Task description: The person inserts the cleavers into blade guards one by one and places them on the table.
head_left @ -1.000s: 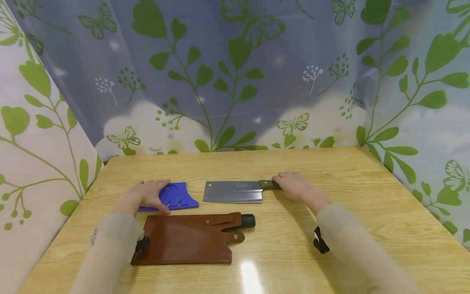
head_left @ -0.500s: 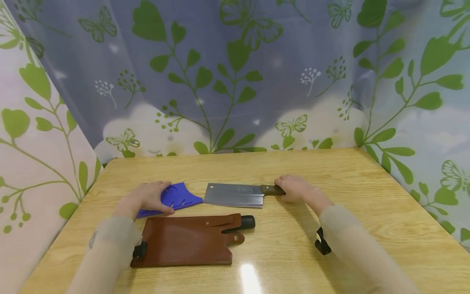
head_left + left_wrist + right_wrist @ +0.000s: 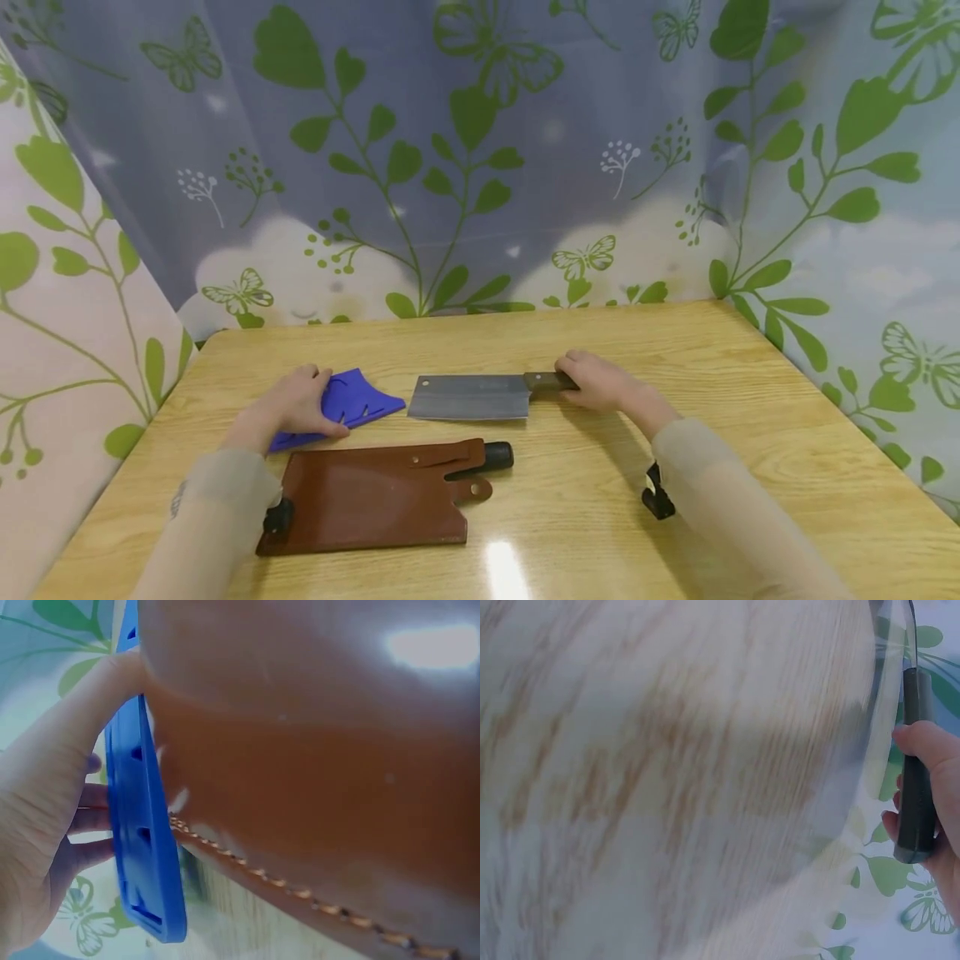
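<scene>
On our table (image 3: 645,333), our right hand (image 3: 600,384) clamps the likely heavy cleaver (image 3: 468,397) by its handle (image 3: 542,381); our left hand (image 3: 294,406) pinches a board (image 3: 357,391).

1 brown sheath (image 3: 367,500), black handle (image 3: 498,456) protruding, lies on a wooden table (image 3: 585,517) before leaf-printed cloth (image 3: 540,192).

Cleaver (image 3: 468,397) on table (image 3: 600,508), panel (image 3: 358,390) to its left, sheath (image 3: 367,500) before both, curtain (image 3: 525,196) behind table
</scene>
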